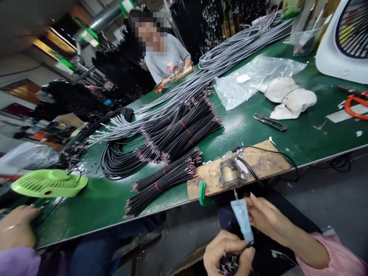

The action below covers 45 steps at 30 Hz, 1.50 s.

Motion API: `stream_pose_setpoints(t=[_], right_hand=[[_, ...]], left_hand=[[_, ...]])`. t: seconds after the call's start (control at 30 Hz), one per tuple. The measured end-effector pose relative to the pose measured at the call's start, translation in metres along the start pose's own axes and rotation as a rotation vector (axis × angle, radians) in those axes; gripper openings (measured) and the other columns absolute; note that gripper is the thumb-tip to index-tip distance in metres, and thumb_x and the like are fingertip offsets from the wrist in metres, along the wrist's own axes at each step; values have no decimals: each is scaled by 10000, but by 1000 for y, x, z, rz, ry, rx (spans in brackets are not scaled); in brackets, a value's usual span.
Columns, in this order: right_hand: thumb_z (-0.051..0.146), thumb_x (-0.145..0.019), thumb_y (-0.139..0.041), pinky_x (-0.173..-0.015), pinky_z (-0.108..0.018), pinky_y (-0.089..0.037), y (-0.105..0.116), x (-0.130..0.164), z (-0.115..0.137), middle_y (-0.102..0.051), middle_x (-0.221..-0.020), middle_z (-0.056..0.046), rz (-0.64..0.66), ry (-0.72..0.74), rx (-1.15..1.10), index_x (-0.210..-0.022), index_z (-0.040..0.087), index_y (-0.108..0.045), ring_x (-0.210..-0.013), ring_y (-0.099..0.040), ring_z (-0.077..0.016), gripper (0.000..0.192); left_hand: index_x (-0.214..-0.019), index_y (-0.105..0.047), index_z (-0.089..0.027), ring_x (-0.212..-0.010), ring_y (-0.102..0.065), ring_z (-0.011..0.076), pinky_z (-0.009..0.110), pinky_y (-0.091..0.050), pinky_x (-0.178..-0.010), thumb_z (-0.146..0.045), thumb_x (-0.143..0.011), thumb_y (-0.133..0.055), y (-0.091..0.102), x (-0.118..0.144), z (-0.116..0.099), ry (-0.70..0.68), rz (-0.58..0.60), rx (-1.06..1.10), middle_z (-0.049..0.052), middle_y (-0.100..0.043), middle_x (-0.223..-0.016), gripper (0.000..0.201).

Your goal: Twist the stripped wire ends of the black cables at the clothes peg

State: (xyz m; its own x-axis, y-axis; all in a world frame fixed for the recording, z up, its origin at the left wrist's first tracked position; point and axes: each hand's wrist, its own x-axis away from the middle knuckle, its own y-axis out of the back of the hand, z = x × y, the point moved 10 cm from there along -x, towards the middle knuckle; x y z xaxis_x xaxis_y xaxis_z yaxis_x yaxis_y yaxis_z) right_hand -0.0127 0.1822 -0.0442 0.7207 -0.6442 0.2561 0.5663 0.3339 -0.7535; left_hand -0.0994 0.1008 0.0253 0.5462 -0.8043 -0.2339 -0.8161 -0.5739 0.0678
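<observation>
Below the table's front edge, my left hand (227, 255) is closed around a small bunch of black wires (230, 264) with stripped red and white ends. My right hand (266, 218) holds a light blue tool (243, 220) with a thin metal tip pointing up, its lower end touching the left hand's wires. Just above the tip, a wooden board (258, 163) is fixed to the green table (94, 203) with a green clamp (202, 193). On the board sits a crusted metal lump (230, 172) with a black cord running off it.
Tied bundles of black wires (163, 178) and long grey cables (201, 76) cover the table's middle. Snips (270, 122), white cloths (287, 97), a plastic bag (253, 74), a green fan (48, 183) and a white fan (345, 38) lie around. A co-worker's hand (15, 226) rests at left; another person (165, 57) sits opposite.
</observation>
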Motion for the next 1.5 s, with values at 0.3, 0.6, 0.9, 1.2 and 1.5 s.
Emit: stream_pose_setpoints(t=[0.3, 0.6, 0.9, 1.2, 1.5], right_hand=[[409, -809, -731, -672, -293, -414, 12, 29, 19, -598, -729, -16, 20, 174, 580, -737, 153, -680, -722, -544, -170, 271], [245, -868, -619, -707, -339, -438, -24, 43, 40, -632, -686, -40, 5, 389, 897, -654, 175, -628, -708, -570, -198, 225], [327, -858, -678, -685, -306, -431, -24, 44, 35, -628, -686, -29, 40, 363, 843, -663, 167, -654, -716, -554, -181, 253], [396, -940, -566, -657, -294, -423, -7, 42, 23, -632, -715, -47, 56, 257, 803, -716, 144, -700, -700, -575, -171, 362], [248, -867, -673, -717, -302, -445, -21, 53, 29, -676, -784, -56, 169, 383, 763, -894, 147, -729, -782, -586, -180, 119]], left_hand=[[-528, -724, -215, -390, -541, 134, 245, -437, -456, -399, -732, -772, 7, 25, 28, 201, 19, -120, 11, -639, -458, 279], [-608, -646, -185, -497, -535, 155, 258, -488, -522, -412, -600, -829, -1, 46, 56, 401, 32, -81, -5, -599, -539, 291], [-604, -611, -185, -524, -474, 142, 244, -424, -527, -304, -639, -742, -4, 48, 58, 351, -6, -97, -24, -545, -540, 180], [-602, -655, -182, -320, -346, 35, 182, -225, -309, -419, -730, -772, -2, 63, 72, 476, -42, 243, -54, -457, -576, 294], [-577, -591, -175, -341, -351, 54, 180, -282, -314, -435, -760, -739, 2, 59, 66, 425, 1, 157, -50, -464, -525, 351]])
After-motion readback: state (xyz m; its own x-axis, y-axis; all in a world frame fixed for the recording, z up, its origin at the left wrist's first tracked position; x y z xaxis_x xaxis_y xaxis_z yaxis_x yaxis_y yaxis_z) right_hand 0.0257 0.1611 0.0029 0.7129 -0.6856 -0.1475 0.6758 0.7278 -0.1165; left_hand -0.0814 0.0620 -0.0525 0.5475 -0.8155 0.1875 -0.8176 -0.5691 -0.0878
